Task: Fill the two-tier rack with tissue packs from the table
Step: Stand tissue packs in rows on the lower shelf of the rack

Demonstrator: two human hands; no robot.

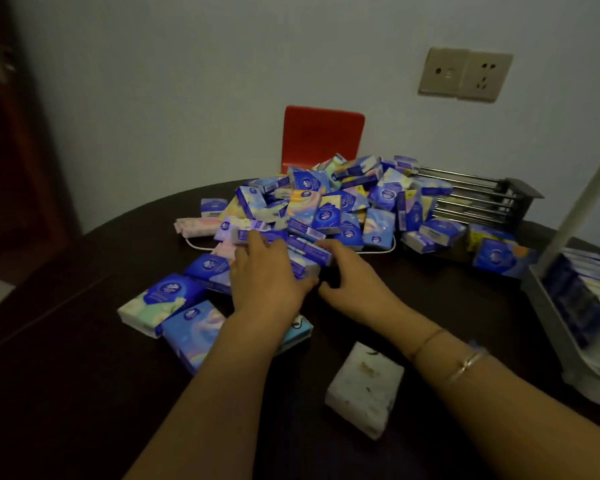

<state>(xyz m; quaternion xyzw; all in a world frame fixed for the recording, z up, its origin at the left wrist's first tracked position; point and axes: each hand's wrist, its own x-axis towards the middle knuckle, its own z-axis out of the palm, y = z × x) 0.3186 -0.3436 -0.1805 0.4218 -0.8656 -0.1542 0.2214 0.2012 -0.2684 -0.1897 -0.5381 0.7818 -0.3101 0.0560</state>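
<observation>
A person's 2 bare hands reach into a heap of small plastic-wrapped tissue packs (pixel 329 206), mostly blue and purple with pastel patches, piled on a dark brown round counter (pixel 84 393). The left hand (pixel 267 275) lies palm down at the near edge of the heap, fingers fairly straight and spread over the packs, its grip relaxed and closed around nothing that can be seen. The right hand (pixel 354 278), just beside it, curls its fingers onto a purple-edged tissue pack (pixel 309 252) at the heap's near edge; whether that grip has actually closed on the pack cannot be told. 2 thin bracelets (pixel 465 363) circle the right wrist.

A white cord (pixel 378 250) shows under the heap's near edge. Nearer than the heap, loose packs lie flat on the counter: a green-and-blue pack (pixel 153 306) and a light blue pack (pixel 191 330) to the left of the left forearm, and a white speckled pack (pixel 364 389) lying alone between the 2 forearms.

Right of the heap, at the picture's edge, stands the pale grey two-tier rack (pixel 551 327) with a white upright post (pixel 582 199); blue and white packs already stand in a row in its lower tier. Behind the heap to the right is a metal wire rack with dark ends (pixel 482 199). Directly behind the heap a red chair back (pixel 323 133) rises against the pale wall, with a beige wall socket plate (pixel 465 74) above and to the right.
</observation>
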